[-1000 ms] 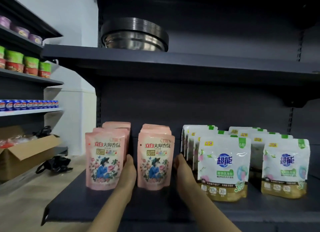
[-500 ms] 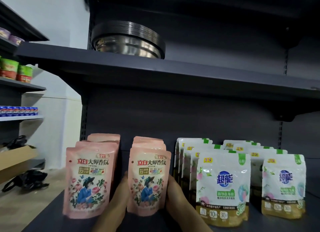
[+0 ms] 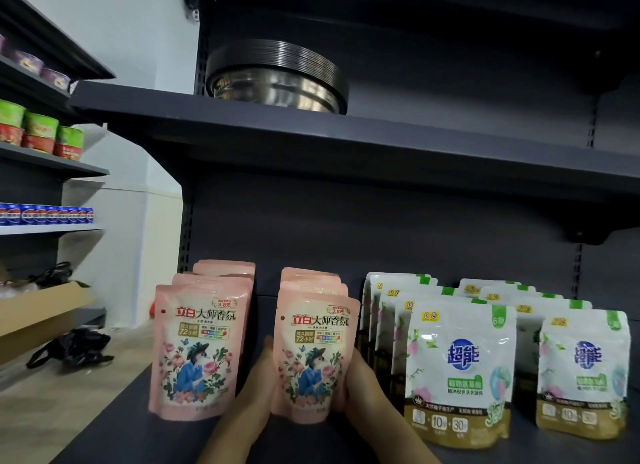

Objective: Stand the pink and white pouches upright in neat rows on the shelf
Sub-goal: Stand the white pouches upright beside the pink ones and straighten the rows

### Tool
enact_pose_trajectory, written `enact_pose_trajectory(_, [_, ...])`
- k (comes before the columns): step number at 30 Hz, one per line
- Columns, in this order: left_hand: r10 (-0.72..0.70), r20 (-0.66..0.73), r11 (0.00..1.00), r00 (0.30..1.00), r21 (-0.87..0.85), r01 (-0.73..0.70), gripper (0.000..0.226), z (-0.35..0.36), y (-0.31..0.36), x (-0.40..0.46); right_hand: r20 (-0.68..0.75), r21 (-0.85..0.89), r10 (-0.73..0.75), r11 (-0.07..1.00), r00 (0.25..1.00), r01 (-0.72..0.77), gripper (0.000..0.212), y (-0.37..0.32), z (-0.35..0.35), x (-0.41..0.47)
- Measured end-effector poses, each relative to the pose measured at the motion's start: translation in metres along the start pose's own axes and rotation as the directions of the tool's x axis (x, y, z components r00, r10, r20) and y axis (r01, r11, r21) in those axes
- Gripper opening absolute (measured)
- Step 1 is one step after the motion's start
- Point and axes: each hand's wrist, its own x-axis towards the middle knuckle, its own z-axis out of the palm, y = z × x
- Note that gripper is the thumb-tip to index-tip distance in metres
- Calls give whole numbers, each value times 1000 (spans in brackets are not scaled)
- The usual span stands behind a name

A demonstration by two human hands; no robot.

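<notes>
1. Closer in than a second ago, both hands now pressed onto the second pink row instead of standing off.
2. Left hand (image 3: pixel 258 382), right hand (image 3: pixel 360 377): fingers straight, flat against front pink pouch (image 3: pixel 313 356), squeezing its sides.
3. Upright on shelf (image 3: pixel 114 425), between pink row (image 3: pixel 201 345) and white pouches (image 3: pixel 457 370).

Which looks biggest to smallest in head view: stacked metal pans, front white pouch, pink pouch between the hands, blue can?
1. Stacked metal pans
2. Front white pouch, nearer the camera
3. Pink pouch
4. Blue can, far off

Stacked metal pans (image 3: pixel 277 79) above; cans (image 3: pixel 41 134), cardboard box (image 3: pixel 41 307) left.
</notes>
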Motion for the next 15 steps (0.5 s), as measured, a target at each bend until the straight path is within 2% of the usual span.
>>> enact_pose_trajectory(2, [4, 74, 999, 997, 35, -7, 57, -6, 1, -1, 28, 21, -1, 1000, 1000, 0, 48, 1, -3, -2])
enact_pose_trajectory(4, [-24, 45, 1000, 999, 0, 24, 59, -7, 5, -6, 19, 48, 14, 999, 1000, -15, 56, -2, -3, -11])
enact_pose_trajectory(7, [115, 105, 986, 988, 109, -127, 56, -8, 11, -21, -80, 13, -8, 1000, 997, 9, 59, -5, -7, -11])
enact_pose_trajectory(10, [213, 100, 938, 972, 257, -232, 54, 0, 31, -33, -119, -49, -114, 993, 986, 109, 58, -14, -3, -24])
enact_pose_trajectory(13, [340, 118, 861, 933, 361, -359, 83, 7, 47, -38, -136, -93, -315, 948, 939, 304, 42, -37, 11, -44])
enact_pose_trajectory(14, [386, 134, 821, 913, 402, -406, 87, 10, 52, -44, -140, -140, -365, 927, 920, 347, 45, -45, 19, -51])
enact_pose_trajectory(15, [427, 143, 787, 893, 428, -445, 81, 13, 57, -52, -132, -181, -402, 908, 906, 377, 58, -52, 22, -53])
